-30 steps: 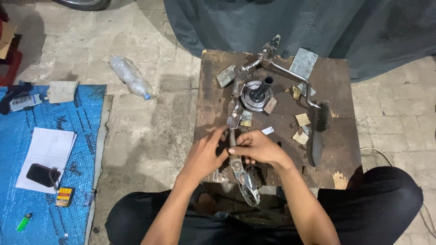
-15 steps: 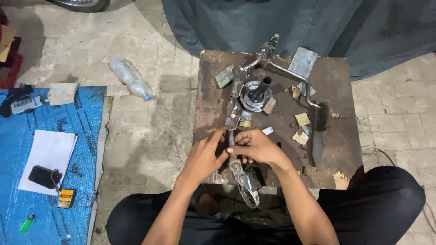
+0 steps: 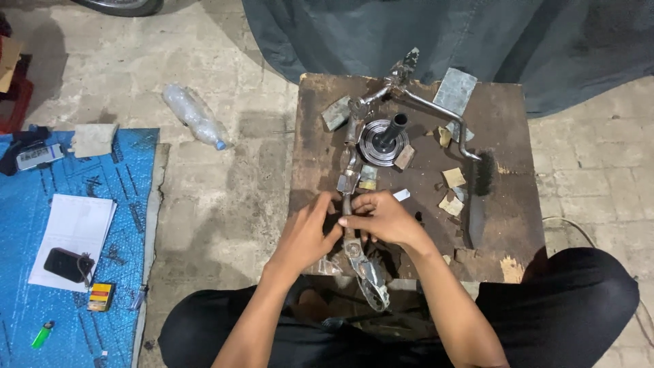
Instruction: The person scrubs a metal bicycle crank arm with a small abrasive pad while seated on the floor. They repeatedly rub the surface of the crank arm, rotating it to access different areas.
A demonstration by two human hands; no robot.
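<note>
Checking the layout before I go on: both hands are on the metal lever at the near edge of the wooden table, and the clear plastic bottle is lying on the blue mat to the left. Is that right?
Not quite. The head view shows the clear plastic bottle lying on the bare concrete floor between the blue mat and the wooden table, not on the mat. The rest holds: left hand and right hand are on the metal lever at the table's near edge.

Both hands, left [image 3: 306, 235] and right [image 3: 385, 219], grip a metal lever [image 3: 349, 225] on the wooden board [image 3: 507, 232].

Your wooden surface [image 3: 518, 238] carried a flanged hub [image 3: 383, 140], a bent metal rod [image 3: 436, 112], a wire brush [image 3: 479, 197], a grey plate [image 3: 455, 90] and small paper scraps [image 3: 453, 178].
</note>
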